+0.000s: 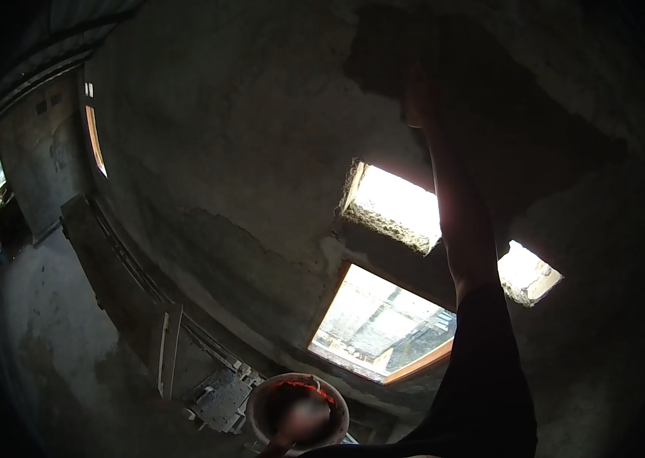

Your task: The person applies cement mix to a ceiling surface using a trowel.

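A dark-sleeved right arm reaches up across the wall, and my right hand (417, 99) is at the edge of a darker, damp-looking patch (536, 122). The hand is dim, and its fingers and anything in them cannot be made out. Low in the view, my left hand (303, 418) is over the opening of a round bucket (260, 404) with orange-red showing inside its rim. That hand is blurred, so its fingers and what they may hold are hidden.
Two rough openings (395, 204) (527, 273) let in bright light beside the arm. Below them is a wood-framed window (383, 320). Boards (170, 351) and a splattered panel (219, 398) lie left of the bucket. A narrow framed opening (95, 141) is at the upper left.
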The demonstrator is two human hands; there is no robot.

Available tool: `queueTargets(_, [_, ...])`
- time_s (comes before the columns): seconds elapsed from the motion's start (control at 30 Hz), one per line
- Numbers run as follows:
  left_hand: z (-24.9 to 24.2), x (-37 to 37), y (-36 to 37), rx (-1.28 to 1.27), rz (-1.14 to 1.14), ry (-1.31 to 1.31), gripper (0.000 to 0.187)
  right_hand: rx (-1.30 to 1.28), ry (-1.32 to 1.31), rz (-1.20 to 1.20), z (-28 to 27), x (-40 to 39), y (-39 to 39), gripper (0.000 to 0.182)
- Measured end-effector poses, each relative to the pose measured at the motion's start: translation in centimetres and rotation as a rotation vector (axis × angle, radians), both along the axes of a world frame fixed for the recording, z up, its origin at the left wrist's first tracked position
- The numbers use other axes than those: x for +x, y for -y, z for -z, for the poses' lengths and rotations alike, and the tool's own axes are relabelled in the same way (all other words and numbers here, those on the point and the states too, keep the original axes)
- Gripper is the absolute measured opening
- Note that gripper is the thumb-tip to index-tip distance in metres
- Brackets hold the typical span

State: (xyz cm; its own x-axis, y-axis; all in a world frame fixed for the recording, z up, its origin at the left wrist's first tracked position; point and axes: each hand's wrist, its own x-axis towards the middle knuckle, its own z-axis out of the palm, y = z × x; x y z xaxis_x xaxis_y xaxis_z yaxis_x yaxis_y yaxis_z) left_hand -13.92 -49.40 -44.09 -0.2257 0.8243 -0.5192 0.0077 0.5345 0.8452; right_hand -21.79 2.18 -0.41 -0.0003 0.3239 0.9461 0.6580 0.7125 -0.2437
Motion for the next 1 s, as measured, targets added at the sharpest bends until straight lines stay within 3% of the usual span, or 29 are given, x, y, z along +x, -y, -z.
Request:
queueTargets(0.03, [0.0,0.0,-0.1,0.023,-0.011,-0.013,0.063,0.003,0.000,0.000,0.2,-0.1,-2.7,0.040])
queueTargets(0.2, [-2.4,-0.5,-0.3,-0.059,-0.008,0.015,0.061,0.490,0.377,0.115,4.4,-8.7,-9.9,0.029])
queueTargets(0.23, [-2.0,-0.4,-0.2,-0.047,-0.024,0.003,0.060,0.493,0.373,0.112,4.7,-9.1,-9.9,0.029])
queueTargets(0.3, [-1.7,-0.5,-0.1,-0.041,-0.037,-0.011,0.059,0.142,0.527,-0.151,5.1,-7.2,-2.1,0.032])
queueTargets(0.33, [-1.5,-0.6,0.0,-0.047,-0.026,0.003,0.059,0.137,0.527,-0.150,6.2,-7.4,-1.2,0.032])
queueTargets(0.4, [-1.1,-0.5,0.1,-0.056,-0.015,0.017,0.060,0.171,0.768,0.017,8.0,-7.6,0.1,0.034])
queueTargets(0.47, [-0.6,-0.3,0.1,-0.012,-0.015,0.022,0.064,0.220,0.852,-0.169,10.3,-6.0,1.6,0.031])
queueTargets(0.53, [0.0,0.1,-0.1,-0.018,-0.007,0.019,0.066,-0.035,0.893,-0.292,12.9,-4.0,4.0,0.034])
queueTargets(0.57, [0.3,0.2,-0.1,-0.029,0.002,0.019,0.068,-0.749,0.744,-0.338,12.0,-1.7,10.1,0.044])
queueTargets(0.63, [1.0,0.4,-0.4,-0.014,0.022,0.029,0.068,-1.022,0.442,-0.552,18.5,1.7,10.4,0.057])
queueTargets(0.67, [1.2,0.6,-0.4,0.003,0.038,0.036,0.069,-1.001,0.436,-0.504,21.2,4.3,12.4,0.058])
queueTargets(0.7, [1.0,0.7,-0.4,0.001,0.046,0.040,0.069,-0.696,0.702,-0.534,24.3,7.7,13.3,0.054])
queueTargets(0.73, [0.5,0.8,-0.7,-0.005,0.061,0.049,0.068,-1.340,0.562,-0.374,22.4,10.3,18.9,0.057])
queueTargets(0.77, [0.2,1.0,-0.9,-0.010,0.077,0.056,0.067,-1.214,0.480,-0.524,25.5,13.5,21.0,0.060])
queueTargets(0.83, [0.3,2.0,-1.1,0.129,0.017,-0.032,0.059,-1.606,0.283,-0.467,34.3,21.0,22.4,0.051])
queueTargets(0.9, [-2.3,2.5,-1.3,0.060,0.082,0.026,0.051,-1.792,0.159,-0.367,39.0,28.0,27.8,0.044])
queueTargets(0.93, [-1.7,3.2,-1.6,0.081,0.066,-0.001,0.047,-1.752,0.309,-0.281,41.2,31.3,30.2,0.037])
queueTargets(0.97, [-2.1,3.7,-1.9,0.070,0.091,-0.033,0.047,-1.870,0.157,-0.279,42.6,34.3,33.3,0.030])
queueTargets(1.0, [-3.1,4.3,-2.1,0.032,0.114,-0.009,0.047,-1.782,0.062,-0.357,43.7,36.9,36.4,0.030])
